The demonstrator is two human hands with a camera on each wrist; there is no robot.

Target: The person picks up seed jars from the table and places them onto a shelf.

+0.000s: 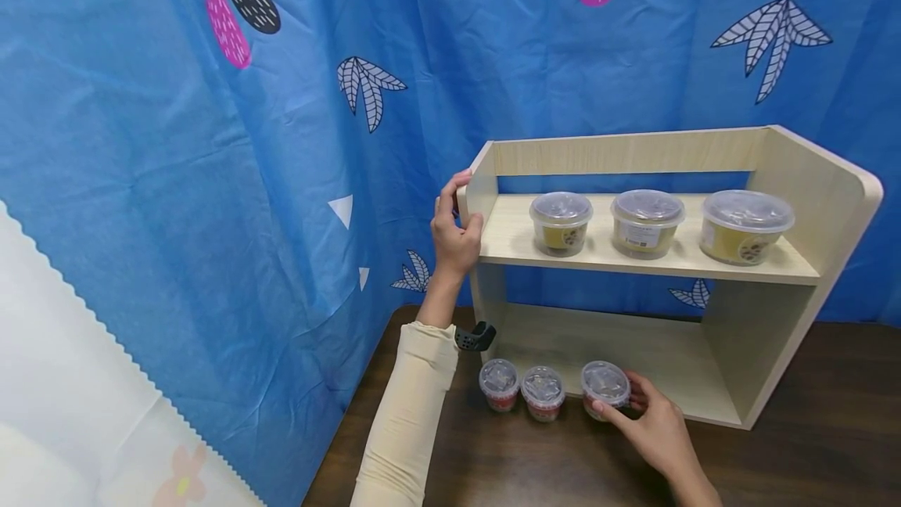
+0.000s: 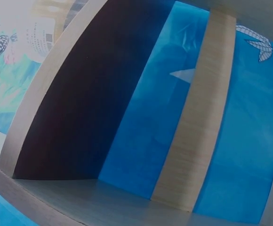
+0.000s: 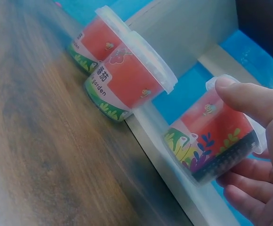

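Note:
My right hand grips a small plastic cup with a clear lid, thumb on one side and fingers on the other. In the right wrist view this cup has a red, leafy printed label and is tilted, over the shelf's front edge. Two matching lidded cups stand side by side to its left, in front of the wooden shelf. My left hand holds the shelf's left side panel at the upper level, thumb toward the front and fingers around the edge.
On the upper board stand three larger lidded tubs with yellow labels. The shelf sits on a dark wooden table. Blue patterned curtain hangs behind and to the left. A black band is on my left wrist.

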